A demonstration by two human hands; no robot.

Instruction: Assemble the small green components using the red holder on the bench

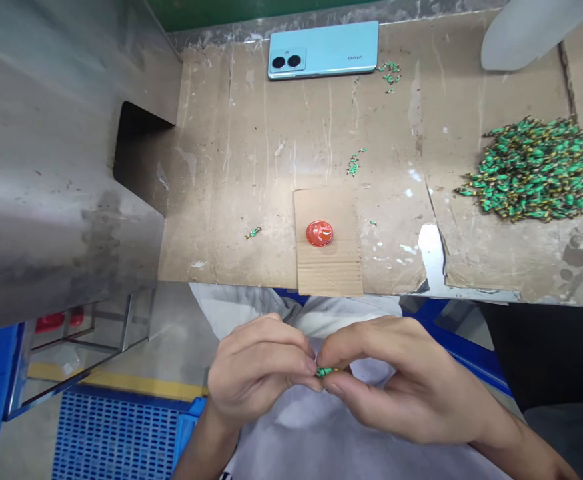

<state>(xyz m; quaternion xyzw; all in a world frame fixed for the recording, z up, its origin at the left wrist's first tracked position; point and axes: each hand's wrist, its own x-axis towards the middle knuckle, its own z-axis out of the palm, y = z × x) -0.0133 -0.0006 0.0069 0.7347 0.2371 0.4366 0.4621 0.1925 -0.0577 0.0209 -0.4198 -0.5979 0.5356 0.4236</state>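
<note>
My left hand [264,370] and my right hand [396,377] meet in front of my lap, below the table's front edge. Between their fingertips is a small green piece [327,371] with a yellowish end. Both hands pinch it, the left at its left end and the right at its right part. Beyond them, on a small cardboard square [328,270], sits a round red glossy item [320,233]. To its left lie a few green pieces [253,233], and a small cluster of green pieces [354,165] lies behind it.
A big pile of green and yellow pieces [536,170] covers the right side of the cardboard-topped table [221,167]. A light blue phone [324,50] lies at the back, beside more green pieces [390,70]. A metal housing [66,167] stands at left; a whitish object [531,33] overhangs the back right.
</note>
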